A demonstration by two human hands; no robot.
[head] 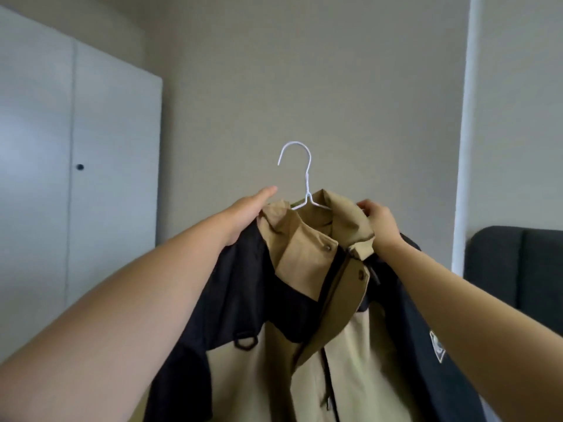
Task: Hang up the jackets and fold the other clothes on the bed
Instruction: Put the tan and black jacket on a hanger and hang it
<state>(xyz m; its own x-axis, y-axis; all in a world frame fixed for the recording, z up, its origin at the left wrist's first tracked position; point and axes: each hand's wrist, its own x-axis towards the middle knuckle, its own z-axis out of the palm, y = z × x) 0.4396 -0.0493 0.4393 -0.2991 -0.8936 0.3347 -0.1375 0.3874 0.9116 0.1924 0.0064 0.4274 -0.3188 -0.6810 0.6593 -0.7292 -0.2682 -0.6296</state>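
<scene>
A tan and black jacket hangs centre frame on a white wire hanger, hook at twelve o'clock. The left hand clamps the ten o'clock shoulder; the right hand pinches the collar at two o'clock. Best to seat both shoulders evenly and level the hanger before carrying it to the wardrobe at nine o'clock

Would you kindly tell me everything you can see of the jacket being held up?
The jacket is tan and black, of what looks like thin woven cloth, with a tan collar, snap buttons, a front zip partly open, a black loop on the chest and a badge on one sleeve. It hangs on a white wire hanger, held up before the wall. The left hand holds one shoulder; the right hand pinches the collar.
</scene>
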